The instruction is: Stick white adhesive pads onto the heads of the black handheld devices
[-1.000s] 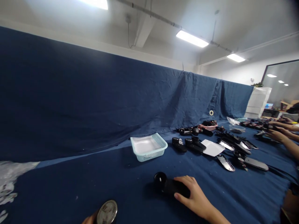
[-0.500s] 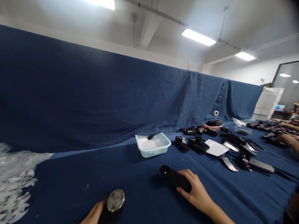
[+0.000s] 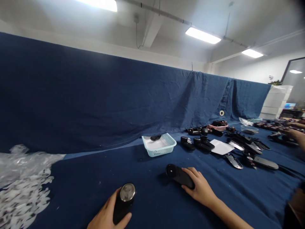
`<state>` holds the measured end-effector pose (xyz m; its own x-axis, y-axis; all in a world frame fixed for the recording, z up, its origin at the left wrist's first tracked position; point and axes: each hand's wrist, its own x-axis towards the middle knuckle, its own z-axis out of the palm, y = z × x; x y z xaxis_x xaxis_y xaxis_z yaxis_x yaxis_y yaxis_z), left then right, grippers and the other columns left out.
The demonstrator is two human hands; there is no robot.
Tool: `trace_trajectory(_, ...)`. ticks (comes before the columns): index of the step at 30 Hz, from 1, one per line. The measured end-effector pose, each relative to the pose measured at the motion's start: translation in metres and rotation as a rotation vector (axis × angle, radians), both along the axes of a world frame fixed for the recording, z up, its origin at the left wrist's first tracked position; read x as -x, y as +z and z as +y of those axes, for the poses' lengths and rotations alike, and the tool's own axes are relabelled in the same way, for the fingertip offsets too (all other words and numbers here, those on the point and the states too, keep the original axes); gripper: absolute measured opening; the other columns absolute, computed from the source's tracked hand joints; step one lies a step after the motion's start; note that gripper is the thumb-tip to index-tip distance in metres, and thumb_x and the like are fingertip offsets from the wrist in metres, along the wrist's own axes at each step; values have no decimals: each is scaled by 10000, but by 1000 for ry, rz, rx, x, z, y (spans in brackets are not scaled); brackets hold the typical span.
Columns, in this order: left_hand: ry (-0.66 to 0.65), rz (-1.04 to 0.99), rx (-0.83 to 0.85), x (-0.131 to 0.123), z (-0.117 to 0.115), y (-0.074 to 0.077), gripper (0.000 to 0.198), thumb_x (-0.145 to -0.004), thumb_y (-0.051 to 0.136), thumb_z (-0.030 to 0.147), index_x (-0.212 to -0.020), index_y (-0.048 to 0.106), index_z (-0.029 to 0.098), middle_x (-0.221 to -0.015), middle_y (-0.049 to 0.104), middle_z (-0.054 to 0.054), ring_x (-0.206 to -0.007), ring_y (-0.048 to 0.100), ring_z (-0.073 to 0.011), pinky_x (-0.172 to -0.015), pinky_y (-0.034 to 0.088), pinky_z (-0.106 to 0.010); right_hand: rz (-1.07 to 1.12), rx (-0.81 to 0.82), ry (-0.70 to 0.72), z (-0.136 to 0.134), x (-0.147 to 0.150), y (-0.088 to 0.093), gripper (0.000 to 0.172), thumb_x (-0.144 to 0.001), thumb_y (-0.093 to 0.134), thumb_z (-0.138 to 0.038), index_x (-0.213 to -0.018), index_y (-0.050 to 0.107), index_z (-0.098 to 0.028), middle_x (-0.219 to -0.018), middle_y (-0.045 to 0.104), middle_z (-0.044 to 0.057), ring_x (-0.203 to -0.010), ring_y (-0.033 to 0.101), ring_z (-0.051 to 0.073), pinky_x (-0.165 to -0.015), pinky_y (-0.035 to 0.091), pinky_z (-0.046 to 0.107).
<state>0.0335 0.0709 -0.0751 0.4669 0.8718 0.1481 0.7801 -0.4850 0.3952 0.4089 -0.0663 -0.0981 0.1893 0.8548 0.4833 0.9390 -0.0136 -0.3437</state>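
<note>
"Where can the right hand pass?"
"Forward and to the left, over blue cloth toward the basket."
"And straight ahead?"
"Black handles and a white sheet stand in the way."

A left hand grips a cylindrical device at the near edge of a desk, while a right hand closes over a second device just to its right. Plastic wrap lies at the desk's left end. Farther ahead sits a plastic basket holding a small part. To the basket's right, rows of handheld parts lie around a sheet of paper. A co-worker's hand is at far right. A hanging cloth runs along the desk's far side, with stacked plastic drawers beyond its right end.
</note>
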Motion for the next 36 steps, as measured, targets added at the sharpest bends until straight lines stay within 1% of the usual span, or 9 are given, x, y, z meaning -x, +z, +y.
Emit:
trace_trajectory(5,-3,-26,33,-3,-7,9,678,-825,455,481,-1413,375,151,-1310,607,-132,-1152,616,-307,-887,513,-394,-18,6,-54,0,5,0,667,-796,602,-300,-1420,383,-215,-1305,520,119,-1082,566,282,-935,448,428)
trace_trajectory(10,-4,-26,36,-2,-8,12,647,-835,458,443,-1408,373,155,-1290,617,-139,-1140,619,-304,-897,497,-399,-38,14,-83,1,8,1,669,-791,605,-326,-1421,410,-211,-1288,545,113,-1049,592,287,-914,463,420)
trace_trajectory(17,-27,-13,-17,-3,-15,12,638,-824,473,434,-1390,412,145,-1327,589,-149,-1141,616,-316,-896,489,-396,-11,37,-93,3,3,-1,432,-890,519,-435,-1255,584,-213,-1134,646,101,-1023,622,271,-907,471,389)
trace_trajectory(19,-35,-11,-11,-2,-18,14,641,-829,474,434,-1396,404,143,-1327,588,-148,-1137,617,-317,-891,488,-394,2,39,-122,4,2,-1,419,-929,462,-464,-1220,603,-198,-1115,663,110,-1039,617,276,-917,460,395)
trace_trajectory(22,-51,-14,-5,-1,-20,16,647,-825,487,432,-1396,405,140,-1333,582,-148,-1150,608,-311,-905,478,-381,25,45,-195,6,-1,-4,419,-957,405,-501,-1072,652,-183,-968,689,112,-937,646,278,-856,471,401)
trace_trajectory(24,-61,-19,-11,0,-20,15,645,-824,492,427,-1395,405,140,-1328,585,-149,-1144,611,-308,-904,479,-379,56,43,-256,7,-3,-7,422,-974,384,-504,-1033,641,-174,-876,685,92,-853,661,261,-797,484,398)
trace_trajectory(27,-64,-22,-21,0,-18,13,637,-828,491,420,-1393,406,137,-1315,592,-154,-1129,618,-312,-894,481,-388,132,29,-338,9,-10,-12,388,-1002,378,-465,-1113,585,-156,-829,673,43,-774,666,205,-738,506,371)
trace_trajectory(31,-66,-38,-18,0,-19,13,618,-823,505,400,-1382,413,154,-1300,603,-144,-1131,613,-306,-896,471,-377,249,-4,-423,11,-24,-17,344,-999,437,-441,-1109,589,-152,-838,658,19,-754,655,169,-736,532,362)
trace_trajectory(36,-65,-23,0,-1,-17,13,630,-825,511,428,-1384,404,156,-1307,597,-140,-1141,604,-307,-905,470,-382,384,-62,-527,14,-43,-24,260,-975,525,-375,-1090,614,-160,-997,666,46,-864,658,178,-789,547,372)
